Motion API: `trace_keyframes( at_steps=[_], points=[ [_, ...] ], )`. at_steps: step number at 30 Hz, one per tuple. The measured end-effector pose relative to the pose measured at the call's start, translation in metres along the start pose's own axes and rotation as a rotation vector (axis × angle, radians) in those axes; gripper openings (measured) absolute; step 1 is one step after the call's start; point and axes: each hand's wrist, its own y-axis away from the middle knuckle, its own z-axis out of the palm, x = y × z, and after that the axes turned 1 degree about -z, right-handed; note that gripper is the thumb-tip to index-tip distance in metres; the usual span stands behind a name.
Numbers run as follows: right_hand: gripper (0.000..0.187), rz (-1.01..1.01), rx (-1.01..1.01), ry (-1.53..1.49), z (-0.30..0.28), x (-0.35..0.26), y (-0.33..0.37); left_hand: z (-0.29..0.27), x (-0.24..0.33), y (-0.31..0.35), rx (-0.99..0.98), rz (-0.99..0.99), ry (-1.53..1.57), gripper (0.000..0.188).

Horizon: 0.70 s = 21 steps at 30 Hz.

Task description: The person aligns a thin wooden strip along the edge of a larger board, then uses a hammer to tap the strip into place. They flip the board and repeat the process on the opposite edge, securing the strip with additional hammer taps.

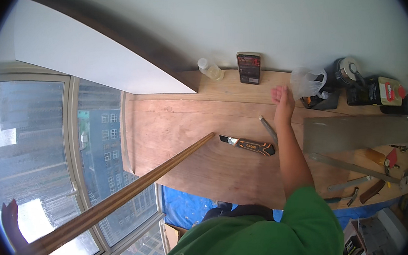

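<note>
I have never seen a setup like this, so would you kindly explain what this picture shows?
Happily. There is no machine here: these are a person's own bare hands. The single picture comes from a wide fisheye camera worn on the head, looking down, so straight edges bend near its rim.

On the wooden table lie a knife and, farther right, several hand tools. Along the wall are a bottle, a phone and a plastic bag.

The left hand, at the lower left, seems to hold a long wooden strip, though its grip is mostly hidden. The right hand is beside the bag; I see nothing held in it.
</note>
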Motion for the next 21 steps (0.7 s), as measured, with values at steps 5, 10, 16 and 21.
trace_keyframes(
  at_steps=[5,10,16,21],
  points=[
    [0.023,0.104,-0.165,-0.064,-0.021,0.032,0.077,0.017,0.018,-0.017,-0.093,0.133,0.451,0.101],
    [0.014,0.119,-0.477,0.118,-0.042,0.057,0.157,0.048,0.039,-0.009,0.079,0.425,0.616,0.086],
    [0.023,0.102,-0.665,0.564,-0.087,0.065,0.211,0.054,0.046,-0.023,0.316,0.499,0.281,0.085],
    [0.025,0.084,-0.619,0.697,-0.143,0.041,0.239,0.059,0.078,-0.013,0.277,0.513,0.386,0.062]
  ],
)
